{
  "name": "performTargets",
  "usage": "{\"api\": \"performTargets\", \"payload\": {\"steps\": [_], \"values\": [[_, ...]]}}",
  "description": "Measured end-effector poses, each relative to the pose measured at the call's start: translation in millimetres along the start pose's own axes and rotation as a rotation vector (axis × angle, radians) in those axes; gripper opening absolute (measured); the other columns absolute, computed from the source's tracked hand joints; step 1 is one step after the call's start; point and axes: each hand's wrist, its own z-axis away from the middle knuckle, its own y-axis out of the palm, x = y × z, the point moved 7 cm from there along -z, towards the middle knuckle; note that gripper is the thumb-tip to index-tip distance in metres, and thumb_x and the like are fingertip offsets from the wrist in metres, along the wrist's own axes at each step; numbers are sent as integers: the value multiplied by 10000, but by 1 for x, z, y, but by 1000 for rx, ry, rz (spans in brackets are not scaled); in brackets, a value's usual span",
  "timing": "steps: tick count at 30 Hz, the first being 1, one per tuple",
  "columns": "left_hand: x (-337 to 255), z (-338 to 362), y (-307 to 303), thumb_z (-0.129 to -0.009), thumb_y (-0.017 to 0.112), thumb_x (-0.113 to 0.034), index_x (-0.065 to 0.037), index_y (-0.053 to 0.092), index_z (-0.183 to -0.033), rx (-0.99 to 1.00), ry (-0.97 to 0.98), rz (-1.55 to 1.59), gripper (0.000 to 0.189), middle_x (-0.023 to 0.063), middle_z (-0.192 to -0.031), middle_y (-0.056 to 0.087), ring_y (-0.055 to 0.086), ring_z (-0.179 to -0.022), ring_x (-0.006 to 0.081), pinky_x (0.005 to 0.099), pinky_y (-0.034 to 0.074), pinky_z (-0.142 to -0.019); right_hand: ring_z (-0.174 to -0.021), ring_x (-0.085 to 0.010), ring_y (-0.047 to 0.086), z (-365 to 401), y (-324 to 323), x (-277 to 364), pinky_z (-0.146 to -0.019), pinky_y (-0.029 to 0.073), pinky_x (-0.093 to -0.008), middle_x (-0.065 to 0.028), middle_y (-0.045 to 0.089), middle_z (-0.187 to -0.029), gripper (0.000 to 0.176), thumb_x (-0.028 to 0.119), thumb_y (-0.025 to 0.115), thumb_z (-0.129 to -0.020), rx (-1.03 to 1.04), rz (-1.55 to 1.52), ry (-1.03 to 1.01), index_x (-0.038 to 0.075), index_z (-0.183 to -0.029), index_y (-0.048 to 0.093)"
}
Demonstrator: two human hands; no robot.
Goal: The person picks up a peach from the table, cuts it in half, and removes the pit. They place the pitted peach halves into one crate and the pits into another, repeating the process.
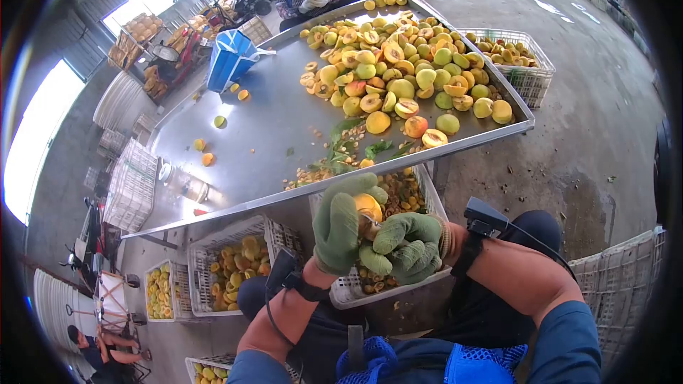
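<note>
Left hand and right hand in dull green knit gloves, held fruit yellow-orange, table plain grey metal, fruit pile yellow and pale green with red blush, crates white lattice, bag bright blue, wrist straps black.

Single view: head-worn fisheye, dark vignette at the rim. It faces forward and down, with left hand and right hand close under the lens, desk just beyond and floor farther out.
</note>
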Motion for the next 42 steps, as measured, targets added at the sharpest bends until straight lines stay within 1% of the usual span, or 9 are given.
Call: {"api": "performTargets", "payload": {"steps": [8, 10, 14, 19, 23, 29, 32, 35, 42], "values": [[3, 19, 1, -1118, 441, -315, 16, 577, -1340, -128, -13, 108, 421, 146, -1121, 689, 666, -968, 192, 335, 548, -855, -356, -93, 421, -7, 16, -19, -306, 319, -249, -20, 476, -528, 315, 202, 536, -1010, 161, -85, 11, -89, -975, 652], [-13, 19, 1, -1119, 435, -332, 0, 575, -1354, -100, 78, -293, 430, 138, -1123, 685, 671, -968, 197, 347, 556, -864, -331, -82, 384, -14, 14, -19, -285, 301, -244, 15, 446, -517, 313, 233, 547, -1019, 43, 73, -30, -52, -957, 662], [32, 25, -29, -1067, 540, -468, -76, 598, -1348, -417, -364, 605, 486, 113, -1076, 713, 697, -914, 206, 361, 594, -781, -326, -81, 366, -12, 31, -1, -286, 276, -246, 29, 428, -521, 272, 226, 576, -1006, -198, 496, -106, -13, -935, 685], [33, 34, -74, -1056, 461, -592, -85, 623, -1339, -475, -383, 394, 602, 100, -977, 727, 645, -670, 145, 258, 515, -536, -421, -100, 360, 16, 3, 11, -394, 315, -260, 20, 432, -573, 986, 837, 241, -963, -685, 730, 118, -13, -1031, 735], [28, 48, -89, -1063, 425, -605, -69, 621, -1333, -402, -335, 261, 632, 109, -968, 730, 609, -614, 132, 258, 447, -475, -436, -133, 412, 27, -26, 13, -426, 369, -310, 0, 459, -568, 937, 804, 262, -981, -966, 919, 115, 8, -992, 755], [-6, 66, -178, -1064, 489, -475, 8, 682, -1190, -227, -126, -939, 535, 162, -1020, 737, 691, -867, 223, 338, 559, -787, -516, -183, 559, 34, 7, 26, -486, 460, -337, -71, 587, -630, 752, 677, 406, -1017, -1092, 1061, -19, -1, -1003, 729], [-22, 82, -234, -994, 609, -436, 42, 677, -1171, 16, -584, -1618, 514, 226, -1065, 727, 703, -988, 333, 397, 546, -872, -696, -259, 655, 44, 40, 40, -669, 535, -383, -143, 667, -756, 623, 599, 585, -974, -1029, 1366, -122, -15, -1001, 686], [-28, 40, -224, -965, 630, -428, 26, 688, -1162, 33, -467, -1667, 498, 247, -1071, 723, 707, -982, 383, 426, 543, -873, -856, -359, 690, 52, 53, 52, -850, 537, -436, -201, 715, -920, 477, 479, 678, -938, -1041, 1790, -73, 15, -1046, 662], [78, -161, -57, -931, 617, -508, 17, 672, -1228, 118, -163, -1321, 605, 285, -1148, 707, 689, -1077, 434, 463, 537, -926, -939, -399, 709, 88, 53, 97, -848, 549, -471, -189, 744, -945, 309, 339, 662, -944, -1407, 1814, -321, 54, -1060, 691]]}}
